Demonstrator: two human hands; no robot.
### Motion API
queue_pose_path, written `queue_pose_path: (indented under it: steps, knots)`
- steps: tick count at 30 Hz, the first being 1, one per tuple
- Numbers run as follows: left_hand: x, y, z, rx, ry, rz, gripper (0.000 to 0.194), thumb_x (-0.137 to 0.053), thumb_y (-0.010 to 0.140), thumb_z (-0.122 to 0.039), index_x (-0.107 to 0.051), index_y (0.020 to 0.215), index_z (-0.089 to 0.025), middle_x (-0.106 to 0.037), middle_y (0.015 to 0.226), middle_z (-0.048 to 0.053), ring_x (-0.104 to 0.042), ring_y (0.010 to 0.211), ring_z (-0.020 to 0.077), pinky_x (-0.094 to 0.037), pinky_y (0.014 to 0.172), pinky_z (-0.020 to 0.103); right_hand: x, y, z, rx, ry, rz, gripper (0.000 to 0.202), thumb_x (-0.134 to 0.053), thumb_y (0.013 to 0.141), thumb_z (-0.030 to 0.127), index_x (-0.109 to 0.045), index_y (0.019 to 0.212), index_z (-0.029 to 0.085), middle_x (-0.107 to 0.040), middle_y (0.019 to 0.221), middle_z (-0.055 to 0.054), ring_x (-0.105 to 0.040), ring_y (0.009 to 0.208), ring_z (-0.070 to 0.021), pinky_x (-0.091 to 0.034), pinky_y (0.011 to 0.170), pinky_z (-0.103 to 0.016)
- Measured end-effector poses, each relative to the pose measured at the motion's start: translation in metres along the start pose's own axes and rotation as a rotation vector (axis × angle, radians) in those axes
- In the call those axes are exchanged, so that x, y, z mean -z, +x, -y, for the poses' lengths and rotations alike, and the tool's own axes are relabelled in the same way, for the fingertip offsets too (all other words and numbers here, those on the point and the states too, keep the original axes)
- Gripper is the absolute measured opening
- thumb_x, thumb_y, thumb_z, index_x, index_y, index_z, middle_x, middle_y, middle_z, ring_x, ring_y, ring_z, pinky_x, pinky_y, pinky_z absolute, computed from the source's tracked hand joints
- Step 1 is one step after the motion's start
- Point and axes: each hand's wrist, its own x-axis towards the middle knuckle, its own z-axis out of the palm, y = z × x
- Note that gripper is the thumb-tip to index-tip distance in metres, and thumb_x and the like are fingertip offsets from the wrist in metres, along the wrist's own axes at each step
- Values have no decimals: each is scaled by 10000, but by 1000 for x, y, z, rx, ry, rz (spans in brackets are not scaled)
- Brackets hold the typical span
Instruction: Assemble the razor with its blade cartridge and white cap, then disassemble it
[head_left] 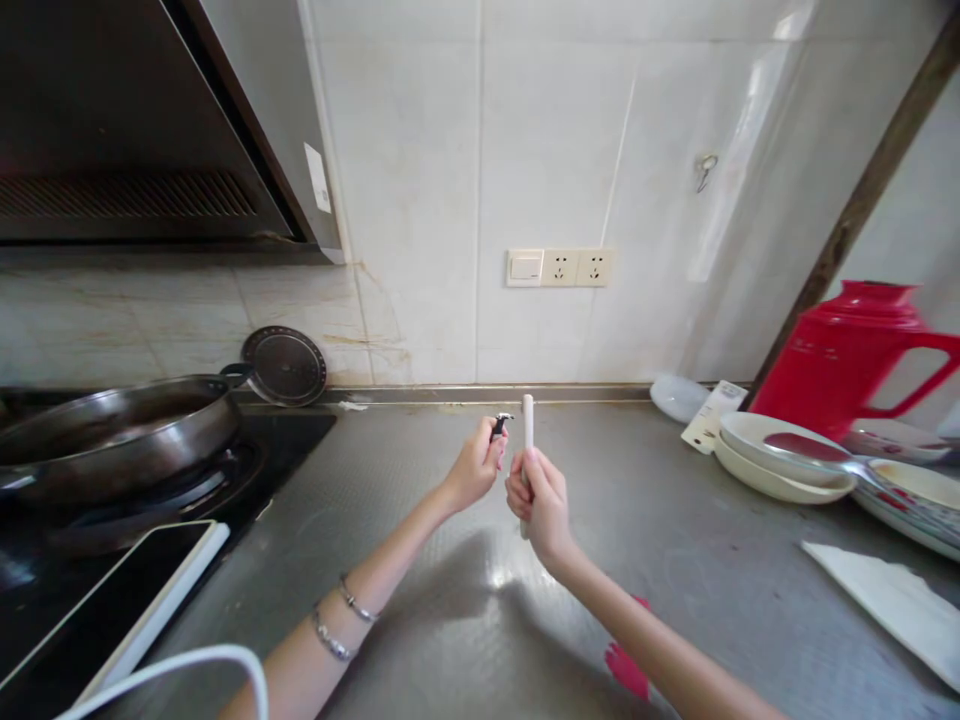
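My left hand (472, 468) is closed around the black handle of a small tool (499, 427) with a silvery metal head, which looks like a peeler. Most of its handle is hidden in the fingers. Just to the right, my right hand (546, 505) grips a pale, straight stick (529, 420) with a rounded top. The stick stands nearly upright, its lower end showing below the fist. A narrow gap separates the tool's head from the stick. Both hands are over the grey metal counter (420, 640).
On the left, a pan (135, 430) sits on the stove, with a phone (127, 610) and white cable (225, 652) nearer me. At right are a red jug (847, 360), stacked bowls (780, 475), and white paper (885, 600). Something pink (628, 668) lies beneath my right forearm.
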Motion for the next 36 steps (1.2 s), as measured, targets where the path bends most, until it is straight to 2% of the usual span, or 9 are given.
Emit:
queue_pose_path:
  steps: [5,11,17,23,27,29,31,33,36]
  knots:
    - [1,1,0,8,26,-43,65,-368,865,-249,-397,864,-191,-446,635,-45,-444,547,91,-367,558,221,1,-15,-12,-141,-78,87,435,-558,731,586,-420,632,186,-234,419,114,-143,348,-19,-102,325,-151]
    - [1,1,-1,-3,3,-12,111,-342,885,-291,-382,874,-188,-439,598,-52,-449,531,94,-376,562,228,-2,-3,5,-33,-7,32,395,-560,745,551,-430,655,189,-234,434,115,-140,342,-19,-100,325,-151]
    - [2,0,1,27,-2,-21,121,-351,886,-305,-388,884,-190,-433,590,-56,-440,518,92,-368,548,218,6,-5,-4,-92,-78,36,408,-559,747,556,-421,637,188,-231,433,111,-148,355,-23,-97,332,-154]
    - [1,-1,3,15,7,0,133,-351,888,-310,-392,869,-185,-439,593,-54,-439,522,87,-372,559,218,4,2,7,-25,-51,37,398,-558,748,551,-427,644,189,-234,434,112,-143,346,-21,-99,329,-154]
    - [2,0,3,32,-25,-10,132,-363,883,-310,-399,869,-183,-431,569,-63,-430,496,80,-373,532,207,8,2,0,-68,-76,87,377,-546,766,533,-433,660,189,-247,424,114,-144,345,-24,-110,323,-154]
    - [4,2,3,67,-89,-31,137,-369,877,-316,-399,871,-183,-413,543,-74,-415,463,71,-369,498,193,10,3,-2,-42,-119,100,346,-521,797,511,-442,693,191,-274,439,110,-152,349,-27,-122,321,-154]
    - [6,5,1,130,-184,-55,150,-399,858,-332,-396,876,-183,-414,537,-81,-409,429,62,-370,455,178,11,8,4,30,-178,84,318,-502,817,493,-440,717,198,-312,457,104,-167,348,-31,-131,316,-154]
    - [9,8,-2,232,-303,-65,184,-452,820,-346,-389,890,-188,-447,553,-80,-429,398,62,-385,412,178,13,22,20,103,-256,86,299,-502,819,484,-455,738,200,-359,465,96,-202,343,-34,-146,314,-157]
    - [13,11,-11,418,-487,-13,255,-519,766,-338,-375,921,-197,-522,569,-62,-500,375,100,-432,375,219,19,51,59,118,-427,251,284,-536,797,464,-541,791,179,-453,483,64,-331,365,-55,-240,346,-174]
